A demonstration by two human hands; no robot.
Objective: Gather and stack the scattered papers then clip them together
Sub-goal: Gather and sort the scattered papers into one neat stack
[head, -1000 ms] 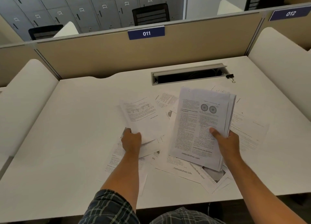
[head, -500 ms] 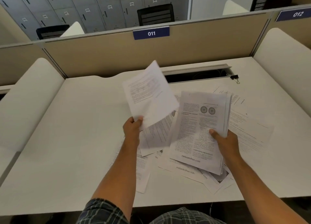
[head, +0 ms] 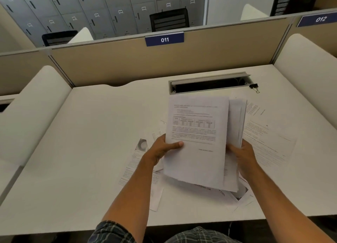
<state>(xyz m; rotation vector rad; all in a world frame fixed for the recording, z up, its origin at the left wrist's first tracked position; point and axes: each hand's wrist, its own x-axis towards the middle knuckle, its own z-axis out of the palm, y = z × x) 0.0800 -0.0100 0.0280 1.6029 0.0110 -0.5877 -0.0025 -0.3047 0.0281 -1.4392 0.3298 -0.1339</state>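
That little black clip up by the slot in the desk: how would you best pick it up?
Pinch the binder clip by its black body, coming straight down from above. It lies alone on the desk beside the cable slot, its wire handles pointing toward the person, so the body's sides look free to grasp.

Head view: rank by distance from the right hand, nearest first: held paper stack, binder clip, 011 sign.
From the right hand:
1. Held paper stack, gripped at its right edge.
2. Binder clip, on the desk beyond, by the cable slot's right end.
3. 011 sign, on the partition, far left.
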